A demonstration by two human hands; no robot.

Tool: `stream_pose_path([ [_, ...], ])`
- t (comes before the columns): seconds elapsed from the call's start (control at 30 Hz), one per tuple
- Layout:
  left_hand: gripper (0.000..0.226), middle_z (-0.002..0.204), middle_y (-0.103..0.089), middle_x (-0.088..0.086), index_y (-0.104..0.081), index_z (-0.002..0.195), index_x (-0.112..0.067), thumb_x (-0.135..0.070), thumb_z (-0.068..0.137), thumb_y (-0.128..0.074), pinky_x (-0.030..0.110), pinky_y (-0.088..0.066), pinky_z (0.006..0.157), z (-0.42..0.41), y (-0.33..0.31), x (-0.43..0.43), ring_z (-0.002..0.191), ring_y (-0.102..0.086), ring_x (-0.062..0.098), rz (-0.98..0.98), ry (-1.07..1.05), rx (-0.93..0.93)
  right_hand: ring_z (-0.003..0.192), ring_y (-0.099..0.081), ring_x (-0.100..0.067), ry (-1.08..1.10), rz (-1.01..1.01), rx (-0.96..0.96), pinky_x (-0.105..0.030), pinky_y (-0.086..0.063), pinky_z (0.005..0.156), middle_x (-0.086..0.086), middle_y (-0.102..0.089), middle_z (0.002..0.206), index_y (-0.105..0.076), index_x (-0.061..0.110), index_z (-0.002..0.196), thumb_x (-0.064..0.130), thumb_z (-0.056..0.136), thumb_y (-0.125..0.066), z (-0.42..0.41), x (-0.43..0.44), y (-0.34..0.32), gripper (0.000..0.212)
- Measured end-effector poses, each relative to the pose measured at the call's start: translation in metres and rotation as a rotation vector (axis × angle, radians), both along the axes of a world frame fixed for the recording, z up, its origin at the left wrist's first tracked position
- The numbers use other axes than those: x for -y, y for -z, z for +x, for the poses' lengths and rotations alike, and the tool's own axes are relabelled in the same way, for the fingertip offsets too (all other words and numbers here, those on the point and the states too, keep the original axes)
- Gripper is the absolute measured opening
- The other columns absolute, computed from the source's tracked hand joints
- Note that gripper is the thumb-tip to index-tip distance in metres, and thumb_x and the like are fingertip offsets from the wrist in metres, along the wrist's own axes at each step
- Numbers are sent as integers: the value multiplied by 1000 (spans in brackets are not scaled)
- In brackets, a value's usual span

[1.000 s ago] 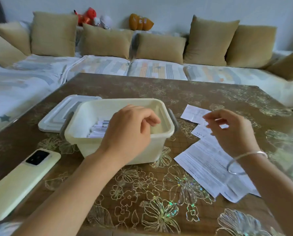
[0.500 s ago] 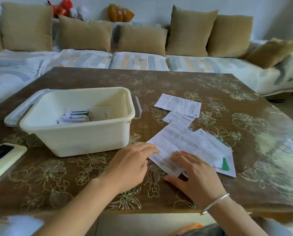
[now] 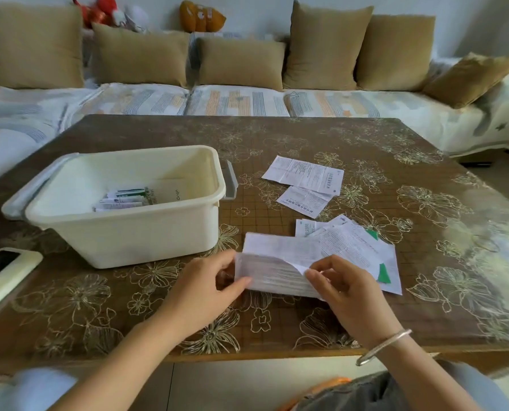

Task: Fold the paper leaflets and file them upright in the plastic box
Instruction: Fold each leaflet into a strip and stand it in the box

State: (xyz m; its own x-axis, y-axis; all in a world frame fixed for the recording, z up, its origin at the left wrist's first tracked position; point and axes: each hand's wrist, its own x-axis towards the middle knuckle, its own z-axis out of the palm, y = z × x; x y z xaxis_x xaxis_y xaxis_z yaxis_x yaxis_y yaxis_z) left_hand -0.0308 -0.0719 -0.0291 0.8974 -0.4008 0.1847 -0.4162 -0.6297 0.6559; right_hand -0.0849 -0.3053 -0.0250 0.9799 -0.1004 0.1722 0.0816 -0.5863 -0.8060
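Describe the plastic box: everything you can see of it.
The plastic box is cream, rectangular with rounded corners and a rolled rim, open-topped, with a grey latch on its right end. It stands upright on the table, its lid lying at its left side. Folded leaflets sit inside. Neither the left hand nor right hand touches it.

**Paper, plastic, cloth and a glossy tabletop**

The table (image 3: 306, 137) has a clear, glossy sheet over a brown flower print, with glare spreading at 3 o'clock. The box (image 3: 146, 235), at 10 o'clock, is smooth cream plastic with a dull sheen. The leaflet (image 3: 277, 262) at 6 o'clock is thin, matt, creased printed paper, as are the sheets (image 3: 303, 173) at 1 o'clock. The phone (image 3: 7, 271), at 8 o'clock, has a smooth pale shell. The cushions (image 3: 241, 63) are matt tan cloth, the sofa cover (image 3: 235, 100) striped fabric. The bangle (image 3: 383, 347) is shiny metal.
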Motion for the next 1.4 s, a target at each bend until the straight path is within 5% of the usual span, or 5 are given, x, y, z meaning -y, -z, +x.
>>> stream_pose_path([
  [0.37,16,91,-71,-18,-66,103,-28,-35,89,-64,32,-60,66,-25,11,0,78,-68,1,-135,-210,-58,66,-64,-4,44,-65,34,-21,-49,52,8,-68,72,-51,29,101,62,77,-49,-9,-15,2,40],
  [0.8,28,85,-62,-7,-57,102,-20,-32,82,-73,10,-22,40,-33,14,13,49,-51,7,283,-344,277,69,-52,-2,130,-319,188,-15,-46,57,11,-52,110,-41,24,135,24,80,-73,-6,-28,26,64],
  [1.0,40,106,-57,7,-64,107,-13,-19,71,-81,31,-51,69,-36,19,16,84,-57,20,279,-346,492,98,-57,-15,90,-414,305,-27,-54,68,5,-55,121,-55,25,121,31,79,-71,-4,-26,28,46],
  [1.2,20,88,-63,-10,-71,86,-21,-5,75,-76,25,-38,82,-26,27,9,85,-57,11,176,-109,495,109,-54,-7,-257,-462,283,-34,-51,85,21,-61,112,-63,35,110,64,77,-57,-4,-8,18,45],
  [1.4,20,92,-65,-18,-70,93,-24,-36,92,-54,28,-46,81,-27,26,0,88,-58,0,38,-61,380,93,-64,-5,-324,-587,387,-27,-53,75,16,-69,100,-70,26,97,47,91,-52,2,-5,14,28],
])
